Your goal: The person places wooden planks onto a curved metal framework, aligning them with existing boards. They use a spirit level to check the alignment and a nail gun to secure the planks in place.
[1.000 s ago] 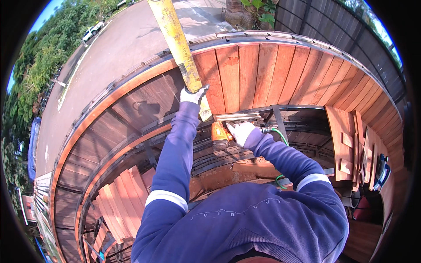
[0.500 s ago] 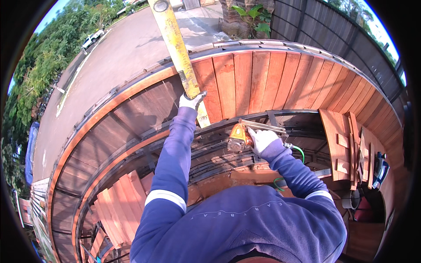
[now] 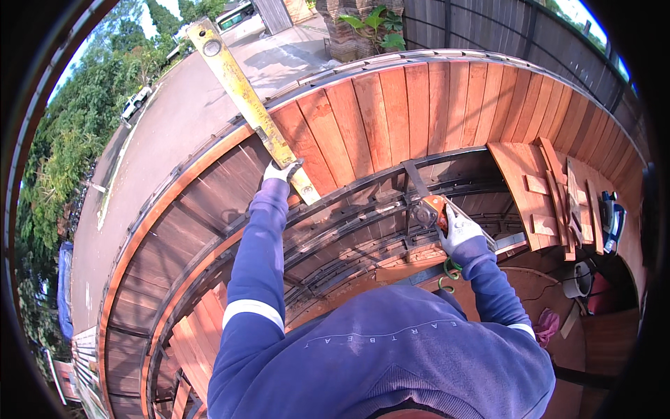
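My left hand (image 3: 278,170), in a pale glove, is closed on the lower part of a long yellow spirit level (image 3: 239,89). The level lies slanted across the curved bench-like frame, along the edge of the last reddish plank (image 3: 300,143), its far end sticking out past the outer rim. In my gloved right hand (image 3: 459,230) is an orange pneumatic nail gun (image 3: 428,211), held over the gap inside the curve. A coiled green air hose (image 3: 449,274) hangs below that hand. The nail gun's tip is hard to make out.
Fitted planks (image 3: 419,112) run along the curve to the right; dark boards and metal framing (image 3: 188,209) show at left. Offcuts (image 3: 551,202) and a blue tool (image 3: 611,222) lie on the right. More planks (image 3: 199,335) are stacked at lower left. A white bucket (image 3: 578,279) stands lower right.
The view has shifted, so the bench sits differently. My right hand and nail gun have moved right, away from the level, and the gun is turned. The left hand still holds the level.
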The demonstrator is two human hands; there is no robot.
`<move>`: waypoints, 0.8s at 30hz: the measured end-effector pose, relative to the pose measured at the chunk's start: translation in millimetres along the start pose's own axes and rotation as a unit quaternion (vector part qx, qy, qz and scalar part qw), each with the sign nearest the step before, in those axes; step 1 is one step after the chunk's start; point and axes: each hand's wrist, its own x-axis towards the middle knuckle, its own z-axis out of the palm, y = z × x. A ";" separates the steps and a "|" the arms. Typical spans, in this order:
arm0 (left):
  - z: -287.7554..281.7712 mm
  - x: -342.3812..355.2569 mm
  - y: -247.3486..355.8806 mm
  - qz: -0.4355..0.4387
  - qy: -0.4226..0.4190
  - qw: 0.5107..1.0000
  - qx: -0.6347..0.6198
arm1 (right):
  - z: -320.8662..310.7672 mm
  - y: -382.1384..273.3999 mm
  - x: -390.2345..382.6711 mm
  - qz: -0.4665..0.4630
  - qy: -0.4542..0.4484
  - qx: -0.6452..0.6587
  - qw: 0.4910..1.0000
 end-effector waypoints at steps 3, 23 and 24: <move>-8.4 -12.0 -2.1 0.041 -0.031 0.986 -0.158 | 24.0 2.0 -5.9 -0.015 -0.015 -0.065 0.998; 0.2 25.1 52.5 0.117 0.027 0.989 -0.090 | 53.1 -0.1 3.8 0.043 -0.088 -0.081 0.992; 4.1 14.9 56.4 0.117 0.083 0.989 -0.046 | 51.9 -2.3 3.7 0.040 -0.091 -0.082 0.992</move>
